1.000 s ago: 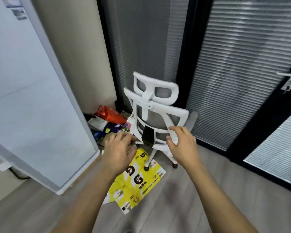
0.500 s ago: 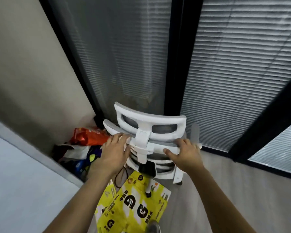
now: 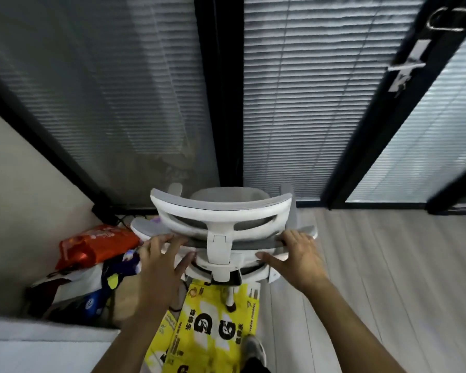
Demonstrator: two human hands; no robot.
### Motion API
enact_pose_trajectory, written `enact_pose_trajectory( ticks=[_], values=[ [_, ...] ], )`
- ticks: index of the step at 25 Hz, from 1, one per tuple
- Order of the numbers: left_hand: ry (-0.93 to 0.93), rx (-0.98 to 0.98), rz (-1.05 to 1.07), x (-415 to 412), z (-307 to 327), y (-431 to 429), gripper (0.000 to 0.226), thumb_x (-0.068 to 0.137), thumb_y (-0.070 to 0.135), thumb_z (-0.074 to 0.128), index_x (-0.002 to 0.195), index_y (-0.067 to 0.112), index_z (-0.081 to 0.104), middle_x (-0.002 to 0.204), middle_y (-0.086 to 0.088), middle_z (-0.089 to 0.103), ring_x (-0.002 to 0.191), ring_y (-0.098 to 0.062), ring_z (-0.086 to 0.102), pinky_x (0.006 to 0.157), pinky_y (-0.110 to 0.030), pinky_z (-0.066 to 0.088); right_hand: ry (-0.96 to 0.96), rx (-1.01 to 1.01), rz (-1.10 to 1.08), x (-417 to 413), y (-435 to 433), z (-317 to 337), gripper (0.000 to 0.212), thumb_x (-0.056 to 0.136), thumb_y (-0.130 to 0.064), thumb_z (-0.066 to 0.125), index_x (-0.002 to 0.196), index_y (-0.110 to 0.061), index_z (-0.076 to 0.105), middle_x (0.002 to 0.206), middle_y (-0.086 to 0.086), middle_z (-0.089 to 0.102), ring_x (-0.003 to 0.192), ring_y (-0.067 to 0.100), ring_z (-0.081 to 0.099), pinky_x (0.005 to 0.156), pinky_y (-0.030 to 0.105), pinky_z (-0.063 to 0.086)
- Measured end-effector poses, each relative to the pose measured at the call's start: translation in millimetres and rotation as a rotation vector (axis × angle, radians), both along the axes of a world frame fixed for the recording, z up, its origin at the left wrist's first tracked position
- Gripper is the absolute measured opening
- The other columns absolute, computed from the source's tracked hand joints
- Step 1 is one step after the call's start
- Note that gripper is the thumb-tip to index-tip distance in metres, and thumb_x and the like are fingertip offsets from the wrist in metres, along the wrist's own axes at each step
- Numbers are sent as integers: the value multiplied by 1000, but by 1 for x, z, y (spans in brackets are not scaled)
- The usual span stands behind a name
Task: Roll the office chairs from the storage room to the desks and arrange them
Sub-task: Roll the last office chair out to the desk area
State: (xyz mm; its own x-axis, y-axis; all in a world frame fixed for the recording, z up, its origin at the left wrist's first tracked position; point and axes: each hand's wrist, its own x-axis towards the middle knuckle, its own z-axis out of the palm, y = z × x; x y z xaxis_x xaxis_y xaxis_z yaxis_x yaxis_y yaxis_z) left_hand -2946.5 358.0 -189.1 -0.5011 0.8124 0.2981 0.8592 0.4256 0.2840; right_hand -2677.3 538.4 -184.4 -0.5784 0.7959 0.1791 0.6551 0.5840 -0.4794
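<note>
You've stepped in close; your left hand (image 3: 162,255) and right hand (image 3: 300,254) have climbed from the lower frame to grip the chair (image 3: 221,208) by its back. Rolling can probably begin.

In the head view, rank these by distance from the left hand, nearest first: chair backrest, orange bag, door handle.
1. The chair backrest: straight ahead, held by the left hand.
2. The orange bag: on the floor to the left, by the wall.
3. The door handle: far upper right, on the dark door frame.
</note>
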Motion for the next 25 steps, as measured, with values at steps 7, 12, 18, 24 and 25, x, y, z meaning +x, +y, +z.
enact_pose_trajectory(
  ticks=[7,12,18,24,25],
  values=[
    [-81,-33,-317,64,0,-10,33,90,53,58,115,33,65,118,-5,51,111,-30,42,93,-47,43,19,12,-348,107,-108,-13,59,74,-84,57,90,-27,57,86,-12,62,87,15,57,82,35,45],
    [-140,-42,-597,153,3,7,31,90,54,57,115,35,63,118,-1,49,117,-27,38,96,-42,43,23,44,-633,206,-178,-22,58,74,-82,60,89,-26,57,83,-11,60,86,17,56,81,33,42],
    [-134,-43,-923,314,2,42,31,84,49,65,113,36,62,117,-2,53,113,-27,40,98,-38,41,28,97,-938,346,-245,-28,53,79,-79,60,92,-28,52,88,-12,54,90,17,51,91,35,41],
    [-148,-64,-1172,527,-3,69,39,85,64,51,115,41,63,117,4,51,108,-24,40,99,-36,38,67,201,-1186,523,-293,-33,53,82,-75,57,95,-23,57,86,-16,47,98,15,51,120,43,23],
    [-161,-71,-1201,565,-3,72,42,84,66,49,115,41,63,117,4,50,108,-24,41,99,-36,38,72,190,-1219,555,-299,-34,54,83,-76,54,95,-23,57,87,-16,46,98,15,51,122,45,21]
  ],
)
